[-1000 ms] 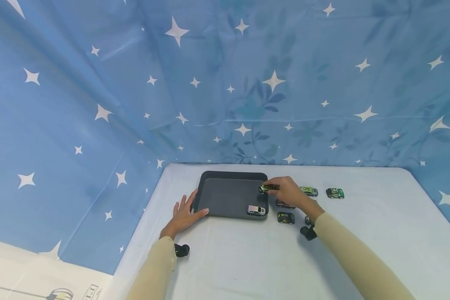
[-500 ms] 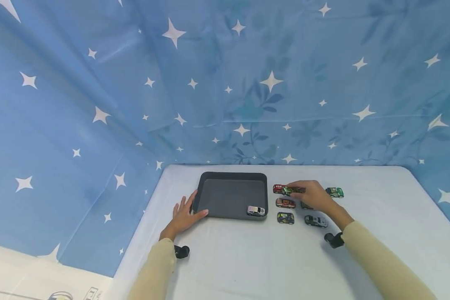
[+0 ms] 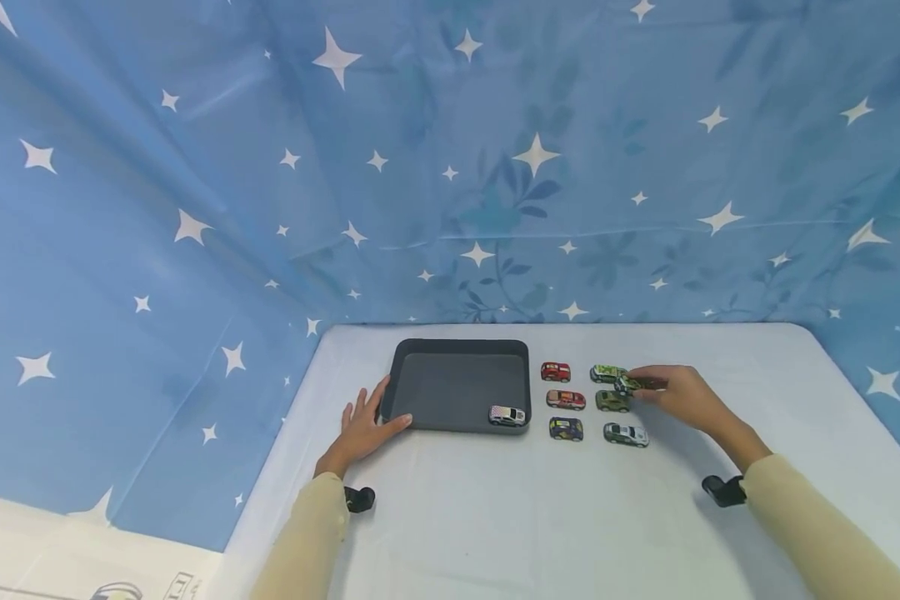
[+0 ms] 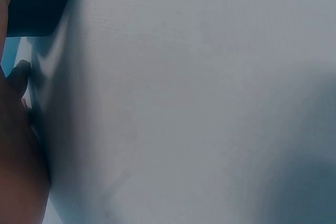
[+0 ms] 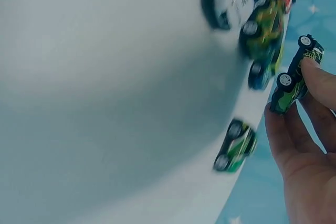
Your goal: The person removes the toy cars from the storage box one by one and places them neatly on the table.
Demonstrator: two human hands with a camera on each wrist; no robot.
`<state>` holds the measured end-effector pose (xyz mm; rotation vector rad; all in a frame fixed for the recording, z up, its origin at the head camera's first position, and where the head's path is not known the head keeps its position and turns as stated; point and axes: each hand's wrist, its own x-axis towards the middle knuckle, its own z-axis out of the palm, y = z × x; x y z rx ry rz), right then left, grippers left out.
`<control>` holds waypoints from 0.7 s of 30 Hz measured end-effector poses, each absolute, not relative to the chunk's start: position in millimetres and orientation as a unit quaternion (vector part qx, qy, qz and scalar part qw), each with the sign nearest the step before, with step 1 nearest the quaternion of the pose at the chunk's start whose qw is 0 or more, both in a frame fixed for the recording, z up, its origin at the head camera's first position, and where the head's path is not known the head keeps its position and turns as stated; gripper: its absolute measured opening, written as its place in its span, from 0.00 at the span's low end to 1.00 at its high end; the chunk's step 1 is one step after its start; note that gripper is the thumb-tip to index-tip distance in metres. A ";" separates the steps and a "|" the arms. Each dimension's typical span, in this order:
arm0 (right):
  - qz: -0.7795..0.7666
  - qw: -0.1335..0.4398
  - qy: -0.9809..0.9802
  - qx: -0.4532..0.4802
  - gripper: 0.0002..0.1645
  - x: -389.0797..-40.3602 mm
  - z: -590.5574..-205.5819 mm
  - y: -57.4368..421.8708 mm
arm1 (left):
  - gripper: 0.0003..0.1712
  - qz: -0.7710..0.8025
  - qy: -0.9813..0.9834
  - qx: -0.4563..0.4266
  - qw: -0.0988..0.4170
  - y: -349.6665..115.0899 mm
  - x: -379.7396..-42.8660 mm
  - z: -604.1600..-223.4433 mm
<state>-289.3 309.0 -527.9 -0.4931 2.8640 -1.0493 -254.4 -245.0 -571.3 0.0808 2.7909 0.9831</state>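
My left hand [image 3: 362,435] rests with fingers spread against the left end of a dark grey tray [image 3: 461,343], its thumb at the front rim. In the left wrist view only a strip of that hand [image 4: 21,156] and a dark corner of the tray [image 4: 42,6] show. My right hand [image 3: 682,397] pinches a green and black toy car [image 5: 295,80] between thumb and fingers, raised over the parked cars. A white toy car [image 3: 507,416] sits in the tray's front right corner.
Right of the tray stand a red car [image 3: 556,372], an orange-red car [image 3: 566,400], a dark blue car [image 3: 566,429], a light green car [image 3: 606,373], an olive car [image 3: 612,402] and a silver car [image 3: 626,435]. Another green car [image 5: 236,146] shows in the right wrist view.
My right hand has moved right with the green and black car, from over the tray's right edge past the red car to the second column of cars. The left hand has stayed at the tray.
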 end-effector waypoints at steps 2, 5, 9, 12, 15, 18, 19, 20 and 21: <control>-0.336 0.023 0.928 -0.157 0.22 -287.3 -528.5 318.1 | 0.54 0.330 0.939 0.028 0.091 -245.6 -254.3 -570.8; -0.332 0.018 0.931 -0.152 0.22 -284.6 -531.5 331.1 | 0.54 0.333 0.938 0.030 0.093 -245.9 -254.1 -569.3; -0.321 0.024 0.937 -0.136 0.22 -282.4 -536.9 343.7 | 0.54 0.335 0.937 0.029 0.094 -246.7 -255.3 -567.2; -0.312 0.033 0.941 -0.124 0.22 -281.3 -540.2 348.8 | 0.54 0.335 0.937 0.027 0.094 -246.5 -255.9 -565.6; -0.308 0.042 0.943 -0.121 0.22 -281.2 -542.8 351.6 | 0.55 0.334 0.937 0.026 0.096 -245.9 -255.1 -564.5; -0.301 0.043 0.944 -0.128 0.22 -282.6 -546.4 354.6 | 0.54 0.334 0.938 0.026 0.094 -244.6 -253.6 -564.4; -0.298 0.043 0.945 -0.130 0.22 -283.2 -547.5 355.5 | 0.54 0.336 0.937 0.027 0.093 -244.2 -253.1 -564.3; -0.294 0.042 0.945 -0.133 0.22 -283.9 -548.4 356.3 | 0.54 0.336 0.937 0.027 0.092 -244.0 -252.9 -564.5; -0.290 0.040 0.946 -0.137 0.22 -284.4 -548.9 356.8 | 0.54 0.335 0.937 0.027 0.092 -244.3 -252.9 -565.2</control>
